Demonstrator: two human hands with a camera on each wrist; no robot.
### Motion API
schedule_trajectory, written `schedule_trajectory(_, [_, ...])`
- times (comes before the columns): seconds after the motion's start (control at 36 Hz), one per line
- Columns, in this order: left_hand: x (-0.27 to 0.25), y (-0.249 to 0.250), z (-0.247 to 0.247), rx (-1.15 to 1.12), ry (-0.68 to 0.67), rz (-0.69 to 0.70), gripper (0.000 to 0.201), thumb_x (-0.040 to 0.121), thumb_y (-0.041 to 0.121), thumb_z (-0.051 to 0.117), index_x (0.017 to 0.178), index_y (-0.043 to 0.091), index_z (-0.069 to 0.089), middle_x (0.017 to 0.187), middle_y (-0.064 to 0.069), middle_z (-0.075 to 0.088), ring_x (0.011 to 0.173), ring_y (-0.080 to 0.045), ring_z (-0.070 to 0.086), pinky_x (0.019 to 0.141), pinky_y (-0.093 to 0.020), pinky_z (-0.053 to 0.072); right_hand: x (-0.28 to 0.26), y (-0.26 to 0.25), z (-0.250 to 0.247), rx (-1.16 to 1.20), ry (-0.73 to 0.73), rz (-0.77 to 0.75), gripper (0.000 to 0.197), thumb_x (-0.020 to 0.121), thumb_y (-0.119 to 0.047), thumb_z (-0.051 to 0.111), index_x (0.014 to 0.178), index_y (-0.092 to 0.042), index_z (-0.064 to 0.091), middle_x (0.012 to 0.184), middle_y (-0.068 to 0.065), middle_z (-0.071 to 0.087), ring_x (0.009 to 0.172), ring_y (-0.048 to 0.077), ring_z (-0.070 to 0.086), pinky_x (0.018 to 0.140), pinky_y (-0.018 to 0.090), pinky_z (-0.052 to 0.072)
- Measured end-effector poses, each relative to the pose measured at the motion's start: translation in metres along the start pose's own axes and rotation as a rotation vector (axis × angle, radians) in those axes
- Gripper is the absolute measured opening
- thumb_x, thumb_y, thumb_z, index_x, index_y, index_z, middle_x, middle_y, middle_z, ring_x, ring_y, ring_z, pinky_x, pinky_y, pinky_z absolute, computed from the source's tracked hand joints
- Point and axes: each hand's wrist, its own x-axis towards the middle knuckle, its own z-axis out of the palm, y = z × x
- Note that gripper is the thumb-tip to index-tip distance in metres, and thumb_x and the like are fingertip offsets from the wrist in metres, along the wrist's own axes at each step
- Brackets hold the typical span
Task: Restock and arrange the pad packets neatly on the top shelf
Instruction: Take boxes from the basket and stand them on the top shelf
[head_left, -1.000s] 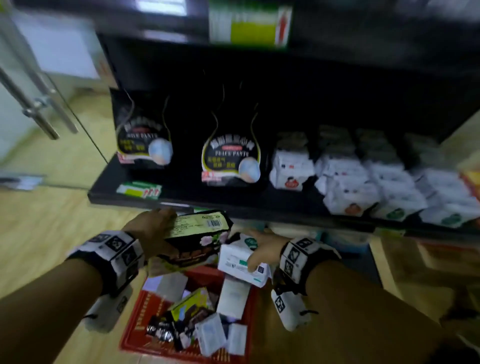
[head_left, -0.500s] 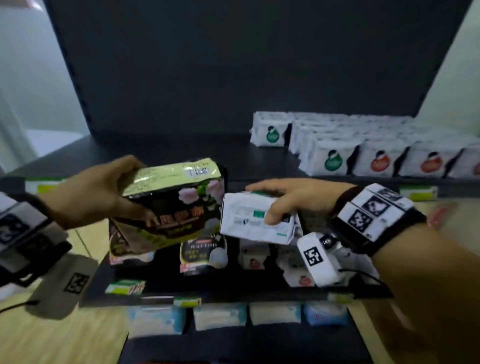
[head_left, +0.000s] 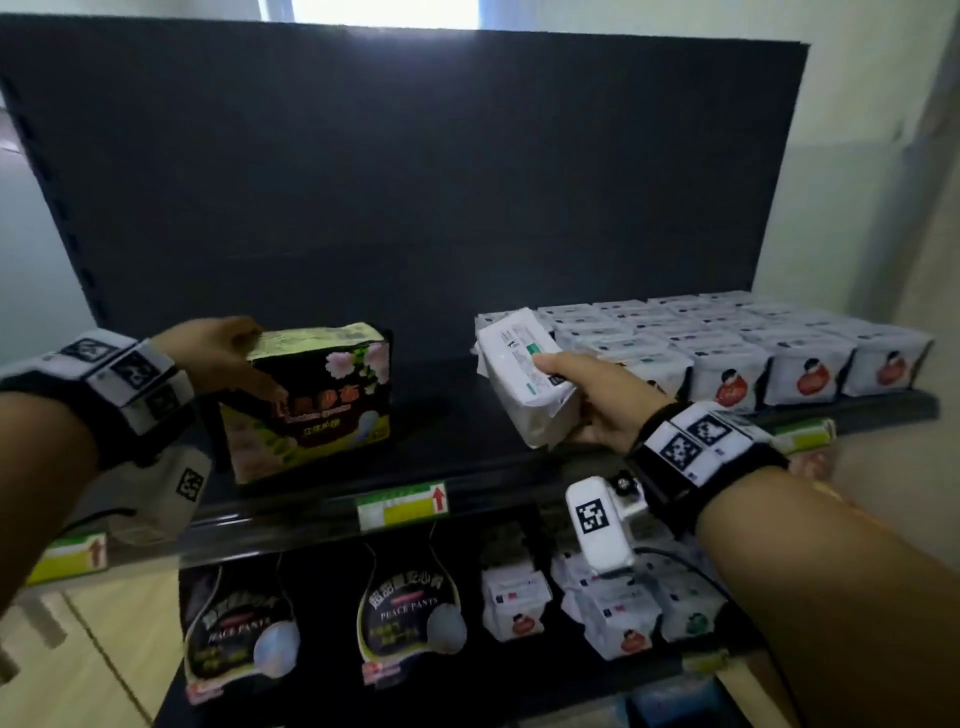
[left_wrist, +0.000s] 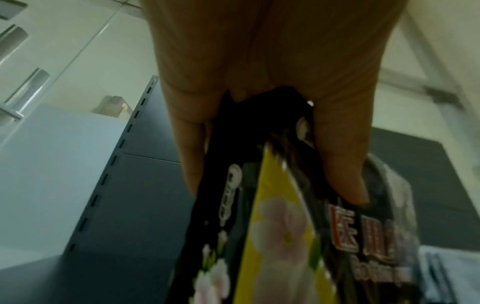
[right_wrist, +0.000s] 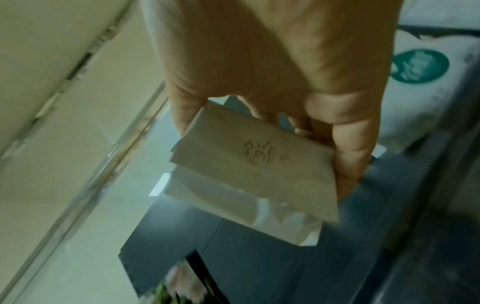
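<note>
Two hands (head_left: 218, 353) (head_left: 608, 400) grip glossy packets: black floral block (head_left: 311, 405), white crinkly pillow (head_left: 524, 374).

My forearms are bare, no sleeves. Each wrist wears a black band (head_left: 675, 457) faced with white blocks printed in black square codes. Under the right wrist hangs a white camera pod (head_left: 600, 525) with one code tag and a thin black cable; the left pod (head_left: 171, 491) looks similar, blurred.
</note>
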Motion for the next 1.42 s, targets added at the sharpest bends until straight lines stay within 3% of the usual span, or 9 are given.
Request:
schedule_trajectory(0.28, [0.051,-0.035,0.002,0.191,-0.148,0.001,0.090,0.071,0.039,0.079,0.144,0.012,0.035,0.146,-0.009,0.041,0.133,-0.027,0.038,0.108,-0.031,0.030,0.026,0.015,0.033,0.128,0.178,0.075,0.028,0.086,-0.033,0.063,0.110,-0.020,0.066,0.092,0.004,0.076,0.075,0.021,0.071,0.067,0.040,0.059])
schedule_trajectory(0.36, [0.047,-0.010,0.000,0.334,-0.002,0.139,0.098,0.069,0.058,0.071,0.149,0.023,0.026,0.152,-0.009,0.031,0.137,-0.032,0.030,0.112,-0.040,0.029,0.031,0.016,0.038,0.043,0.278,-0.033,0.052,0.083,-0.028,0.067,0.130,-0.016,0.051,0.102,0.003,0.073,0.080,0.022,0.072,0.064,0.037,0.058])
schedule_trajectory(0.5, [0.023,0.074,0.007,-0.008,0.029,0.432,0.078,0.066,0.072,0.054,0.131,0.030,0.051,0.123,0.005,0.055,0.112,-0.013,0.051,0.090,-0.028,0.038,0.042,0.012,0.045,-0.381,0.564,-0.278,0.096,0.070,-0.042,0.076,0.148,-0.026,0.024,0.142,0.003,0.036,0.125,0.022,0.046,0.099,0.035,0.043])
schedule_trajectory(0.61, [0.015,0.134,0.031,-0.408,-0.281,0.358,0.073,0.072,0.075,0.044,0.118,0.021,0.063,0.115,-0.001,0.066,0.100,-0.018,0.062,0.094,-0.035,0.049,0.045,0.004,0.052,-0.468,0.642,-0.412,0.104,0.065,-0.052,0.076,0.149,-0.033,0.016,0.141,-0.001,0.027,0.127,0.019,0.039,0.093,0.025,0.036])
schedule_trajectory(0.69, [0.015,0.163,0.052,-0.576,-0.331,0.330,0.071,0.078,0.070,0.050,0.116,0.011,0.061,0.113,-0.013,0.066,0.098,-0.026,0.065,0.088,-0.044,0.052,0.045,-0.001,0.049,-0.517,0.675,-0.453,0.103,0.067,-0.053,0.072,0.149,-0.037,0.011,0.135,0.001,0.026,0.121,0.021,0.044,0.097,0.036,0.048])
schedule_trajectory(0.94, [0.049,0.214,0.081,-0.777,-0.012,0.213,0.088,0.054,0.038,0.086,0.126,0.006,0.048,0.115,-0.009,0.063,0.100,-0.025,0.065,0.086,-0.043,0.054,0.046,-0.024,-0.012,-0.567,0.357,-0.559,0.090,0.073,-0.043,0.077,0.147,-0.035,0.026,0.126,-0.003,0.031,0.117,0.013,0.045,0.101,0.026,0.041])
schedule_trajectory(1.06, [0.069,0.220,0.093,-0.483,0.181,0.141,0.091,0.061,0.035,0.086,0.134,0.017,0.036,0.121,-0.004,0.053,0.100,-0.022,0.055,0.080,-0.032,0.048,0.048,-0.036,-0.082,-1.021,0.313,-0.532,0.063,0.079,-0.048,0.070,0.135,-0.026,0.050,0.133,0.003,0.043,0.125,0.019,0.045,0.101,0.027,0.038])
schedule_trajectory(1.31, [0.089,0.245,0.144,-0.087,-0.137,0.248,0.087,0.061,0.026,0.087,0.132,0.028,0.036,0.119,-0.001,0.052,0.099,-0.017,0.053,0.084,-0.032,0.050,0.066,-0.032,-0.173,-1.683,-0.118,-0.113,0.095,0.073,-0.077,0.053,0.150,-0.030,0.023,0.154,-0.002,0.031,0.140,0.020,0.030,0.118,0.051,0.009])
schedule_trajectory(1.42, [0.101,0.255,0.156,-0.009,-0.157,0.252,0.082,0.060,0.026,0.088,0.127,0.026,0.039,0.120,0.002,0.051,0.100,-0.017,0.054,0.083,-0.029,0.049,0.068,-0.039,-0.173,-1.751,-0.157,-0.168,0.088,0.072,-0.069,0.064,0.145,-0.028,0.036,0.140,0.000,0.047,0.128,0.024,0.045,0.112,0.045,0.027])
